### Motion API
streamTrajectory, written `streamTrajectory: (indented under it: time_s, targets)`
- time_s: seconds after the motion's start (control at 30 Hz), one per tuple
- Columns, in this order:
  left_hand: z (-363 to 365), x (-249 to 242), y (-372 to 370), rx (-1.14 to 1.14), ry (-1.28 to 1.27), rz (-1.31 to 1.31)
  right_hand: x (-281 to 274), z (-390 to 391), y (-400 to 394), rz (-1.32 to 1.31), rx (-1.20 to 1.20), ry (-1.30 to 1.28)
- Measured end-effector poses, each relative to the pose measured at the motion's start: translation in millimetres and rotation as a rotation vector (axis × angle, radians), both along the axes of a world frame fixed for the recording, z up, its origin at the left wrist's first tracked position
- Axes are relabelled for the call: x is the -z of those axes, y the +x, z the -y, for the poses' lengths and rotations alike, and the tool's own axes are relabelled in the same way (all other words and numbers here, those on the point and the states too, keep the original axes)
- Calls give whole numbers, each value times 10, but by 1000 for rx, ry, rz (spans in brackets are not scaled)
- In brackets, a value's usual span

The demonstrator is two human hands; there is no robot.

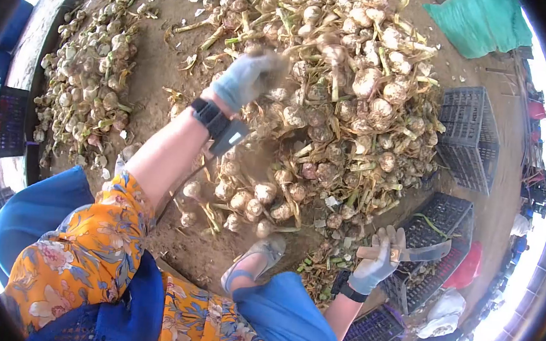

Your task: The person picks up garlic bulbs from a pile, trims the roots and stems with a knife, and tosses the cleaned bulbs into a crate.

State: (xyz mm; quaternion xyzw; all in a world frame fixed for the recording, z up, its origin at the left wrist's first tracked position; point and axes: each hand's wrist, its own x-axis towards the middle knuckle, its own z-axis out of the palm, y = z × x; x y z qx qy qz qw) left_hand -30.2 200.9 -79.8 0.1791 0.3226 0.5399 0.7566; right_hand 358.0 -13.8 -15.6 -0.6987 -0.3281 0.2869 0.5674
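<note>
My left hand (245, 82), in a pale work glove, reaches over the upper left part of a large heap of garlic bulbs (365, 83) with their stalks on. Its fingers are smeared by motion, so whether they hold a bulb does not show. At the lower right, my gloved right hand (378, 262) is closed around the wooden handle of a knife (425, 252). The broad blade points right, above a black plastic crate (442, 216). Cut stalk pieces (322, 274) lie on the ground left of that hand.
A second spread of garlic (84, 85) lies at the left. Another dark crate (469, 138) stands right of the heap, below a green sack (480, 23). Further crates are at the lower right (372, 335) and far left (11, 121). My sandalled foot (255, 262) rests at the heap's near edge.
</note>
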Motion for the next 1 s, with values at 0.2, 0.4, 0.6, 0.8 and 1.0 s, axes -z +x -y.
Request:
streamTrajectory:
  time_s: [0.2,0.4,0.6,0.8,1.0]
  targets:
    - [-1109,-88,-2,-189,257,-857,-14,-54,-20,-29,-45,-39]
    - [-1239,86,383,348,301,-2019,49,-59,-65,-96,-65,-88]
    - [-1034,318,39,244,508,-1629,107,-97,-78,-130,-76,-71]
    - [-71,-148,-351,32,178,20,-27,-99,-246,-133,-227,-93]
    - [1293,-476,1197,210,782,-874,117,-32,-833,-375,-639,-79]
